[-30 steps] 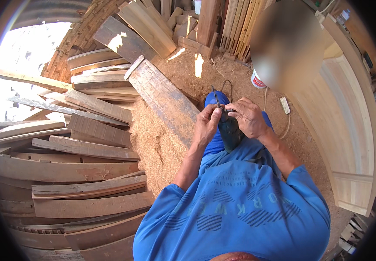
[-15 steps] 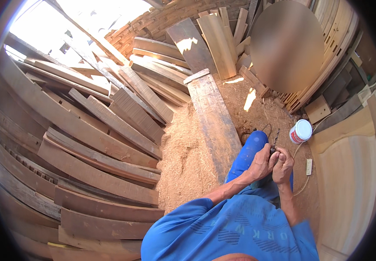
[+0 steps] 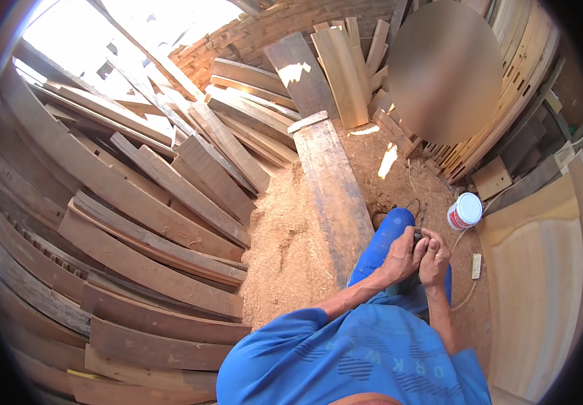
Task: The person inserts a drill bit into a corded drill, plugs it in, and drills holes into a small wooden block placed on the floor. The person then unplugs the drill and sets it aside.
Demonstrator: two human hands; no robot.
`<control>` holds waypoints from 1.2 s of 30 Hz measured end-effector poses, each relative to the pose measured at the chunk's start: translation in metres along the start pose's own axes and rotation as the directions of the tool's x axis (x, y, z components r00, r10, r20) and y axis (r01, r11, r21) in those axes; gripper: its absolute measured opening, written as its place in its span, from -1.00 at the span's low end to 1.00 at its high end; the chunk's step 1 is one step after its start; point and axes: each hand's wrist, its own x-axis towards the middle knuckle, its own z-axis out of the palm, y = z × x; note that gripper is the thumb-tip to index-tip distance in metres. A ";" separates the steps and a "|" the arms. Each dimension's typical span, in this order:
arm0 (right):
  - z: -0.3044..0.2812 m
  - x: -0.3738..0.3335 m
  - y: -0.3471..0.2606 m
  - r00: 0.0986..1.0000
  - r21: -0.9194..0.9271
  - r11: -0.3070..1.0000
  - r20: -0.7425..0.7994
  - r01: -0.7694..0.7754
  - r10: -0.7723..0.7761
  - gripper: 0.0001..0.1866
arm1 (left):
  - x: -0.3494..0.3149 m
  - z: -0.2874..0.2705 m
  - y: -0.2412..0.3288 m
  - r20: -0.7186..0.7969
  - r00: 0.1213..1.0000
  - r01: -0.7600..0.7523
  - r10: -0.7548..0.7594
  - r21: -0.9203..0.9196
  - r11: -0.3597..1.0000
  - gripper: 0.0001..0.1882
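A power drill point(image 3: 418, 235) is seen right of centre in the frame, dark at its chuck end, with a greenish body partly shown between the forearms; most of it is covered by the fingers, and the bit, pointed upward, is only faintly made out. The chuck is enclosed between the left hand point(image 3: 401, 260), by which it is grasped, and the right hand point(image 3: 433, 258), which is curled against its other side; what is pinched in the right fingers cannot be told. The drill is held above the blue trouser leg point(image 3: 380, 241), near a white bucket point(image 3: 465, 210). Half a second earlier, the spiral bit was plainly visible above the fingers. Compared with the first frame, the hands are now seen lower and farther right.
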 end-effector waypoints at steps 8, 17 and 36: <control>-0.035 0.016 -0.023 0.964 -0.219 0.942 0.133 0.255 -0.231 -0.74 | 0.005 -0.040 -0.036 0.295 0.943 0.267 -0.154 -0.396 0.879 -0.53; -0.027 -0.001 -0.031 0.985 0.014 0.998 0.163 -0.060 0.057 -0.79 | 0.007 -0.053 -0.029 0.355 0.910 0.325 -0.213 -0.293 0.899 -0.48; -0.024 0.017 -0.024 0.878 -0.223 0.854 0.210 0.471 -0.430 -0.79 | 0.008 -0.053 -0.034 0.311 0.914 0.365 -0.260 -0.357 0.860 -0.63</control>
